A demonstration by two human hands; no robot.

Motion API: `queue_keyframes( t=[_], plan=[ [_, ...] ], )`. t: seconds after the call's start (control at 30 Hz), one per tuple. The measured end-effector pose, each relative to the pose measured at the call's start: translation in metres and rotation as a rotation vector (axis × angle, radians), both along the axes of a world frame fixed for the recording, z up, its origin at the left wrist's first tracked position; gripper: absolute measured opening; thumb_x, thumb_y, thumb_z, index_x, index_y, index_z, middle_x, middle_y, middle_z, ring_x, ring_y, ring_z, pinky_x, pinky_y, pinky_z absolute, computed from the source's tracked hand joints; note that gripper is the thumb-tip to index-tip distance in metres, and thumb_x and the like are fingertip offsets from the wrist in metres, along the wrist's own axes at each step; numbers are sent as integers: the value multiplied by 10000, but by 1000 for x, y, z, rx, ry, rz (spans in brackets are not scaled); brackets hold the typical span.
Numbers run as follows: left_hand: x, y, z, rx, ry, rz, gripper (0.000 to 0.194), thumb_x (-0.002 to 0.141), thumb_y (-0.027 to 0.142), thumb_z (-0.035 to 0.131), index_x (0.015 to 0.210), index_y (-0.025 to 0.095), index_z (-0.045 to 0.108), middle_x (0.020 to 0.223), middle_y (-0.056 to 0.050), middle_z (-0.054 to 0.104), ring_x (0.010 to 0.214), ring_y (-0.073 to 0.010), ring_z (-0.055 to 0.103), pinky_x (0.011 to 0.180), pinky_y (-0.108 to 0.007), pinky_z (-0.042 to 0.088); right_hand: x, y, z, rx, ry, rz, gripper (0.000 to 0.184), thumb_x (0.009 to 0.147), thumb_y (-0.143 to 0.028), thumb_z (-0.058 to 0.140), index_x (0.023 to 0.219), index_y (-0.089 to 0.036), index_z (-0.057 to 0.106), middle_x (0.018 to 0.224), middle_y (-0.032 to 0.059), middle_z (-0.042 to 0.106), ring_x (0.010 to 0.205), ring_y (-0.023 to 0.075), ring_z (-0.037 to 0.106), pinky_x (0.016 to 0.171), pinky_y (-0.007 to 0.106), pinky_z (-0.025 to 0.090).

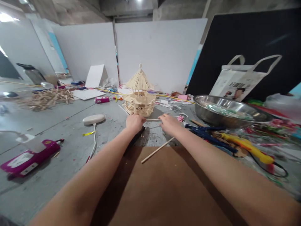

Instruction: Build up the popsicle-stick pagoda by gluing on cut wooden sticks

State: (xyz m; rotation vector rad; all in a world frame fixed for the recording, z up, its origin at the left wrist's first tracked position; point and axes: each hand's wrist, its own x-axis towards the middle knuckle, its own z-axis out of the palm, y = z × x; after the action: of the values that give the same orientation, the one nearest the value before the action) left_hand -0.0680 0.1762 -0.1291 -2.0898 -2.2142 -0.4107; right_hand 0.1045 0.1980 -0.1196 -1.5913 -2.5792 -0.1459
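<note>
Between my two hands a short thin wooden stick (152, 120) is stretched level, just in front of a wooden-stick pavilion model (140, 94) with a pointed roof. My left hand (135, 122) is closed on the stick's left end, my right hand (170, 124) on its right end. Below my left hand lies a dark, narrow object (136, 138), partly hidden by the forearm. A longer wooden stick (157, 150) rests slantwise on the brown board (152, 185), its upper end near my right wrist.
To the right stand a steel basin (204, 116), blue-handled tools (209, 135) and a yellow glue gun (249, 147). On the left are a pile of sticks (47, 99), a white corded device (93, 119) and a purple power strip (30, 158). A white tote bag (228, 81) stands behind the basin.
</note>
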Motion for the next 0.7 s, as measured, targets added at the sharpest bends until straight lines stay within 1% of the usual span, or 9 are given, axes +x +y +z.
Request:
queue_keyframes(
  t=[0.1,0.2,0.27,0.3,0.33,0.37,0.43,0.57,0.7],
  plan=[
    [3,4,-2,47,12,11,287,801,376,418,922,305,668,1019,-77,554,1031,-268,410,822,-367,346,-7,27,-13,42,-8,-18,306,807,-239,423,1098,-202,511,1175,101,506,1047,204,479,775,281,379],
    [8,5,-5,67,42,3,300,819,334,396,900,256,673,1023,-96,551,1041,-287,403,844,-409,316,-9,46,-25,7,-31,12,264,817,-233,393,998,-205,583,1041,89,590,959,192,528,727,261,377],
    [17,3,-7,63,86,6,325,825,293,390,1009,168,627,1122,-138,517,1095,-306,373,891,-431,276,-7,54,-30,-10,-51,29,267,819,-237,378,923,-217,623,960,80,621,887,190,557,687,259,372],
    [24,0,-9,60,104,6,378,819,287,406,1116,104,553,1199,-177,465,1142,-321,334,925,-443,239,-6,57,-32,-10,-59,30,275,818,-241,373,908,-221,633,949,83,625,865,191,563,674,261,368],
    [31,-2,-10,42,109,-14,477,809,302,433,1212,48,450,1282,-214,381,1199,-338,266,961,-457,185,-5,60,-33,-8,-66,27,282,816,-244,372,903,-222,639,949,88,624,852,194,566,662,262,364],
    [40,-5,-11,-2,89,-52,580,791,342,465,1256,7,375,1327,-244,309,1229,-355,218,976,-463,156,-4,63,-33,-5,-71,20,288,814,-248,372,902,-222,645,950,94,622,841,195,568,652,262,360],
    [54,-8,-13,-146,-13,-125,737,747,477,489,1257,-36,347,1346,-286,245,1243,-390,184,972,-467,170,-4,69,-34,-1,-82,10,297,810,-257,374,909,-219,651,943,101,622,821,196,572,633,261,355],
    [66,1,-15,-292,-88,-85,821,768,566,360,1279,-72,288,1356,-315,178,1255,-415,146,979,-476,154,-11,80,-38,5,-101,8,319,808,-253,366,963,-217,643,941,103,616,834,193,564,626,257,352],
    [61,17,-14,-331,-107,-28,864,768,607,280,1308,-65,228,1368,-308,141,1263,-422,112,978,-490,147,-20,89,-43,2,-112,43,304,805,-266,381,946,-247,650,920,81,619,872,183,544,644,246,354]
  ],
)
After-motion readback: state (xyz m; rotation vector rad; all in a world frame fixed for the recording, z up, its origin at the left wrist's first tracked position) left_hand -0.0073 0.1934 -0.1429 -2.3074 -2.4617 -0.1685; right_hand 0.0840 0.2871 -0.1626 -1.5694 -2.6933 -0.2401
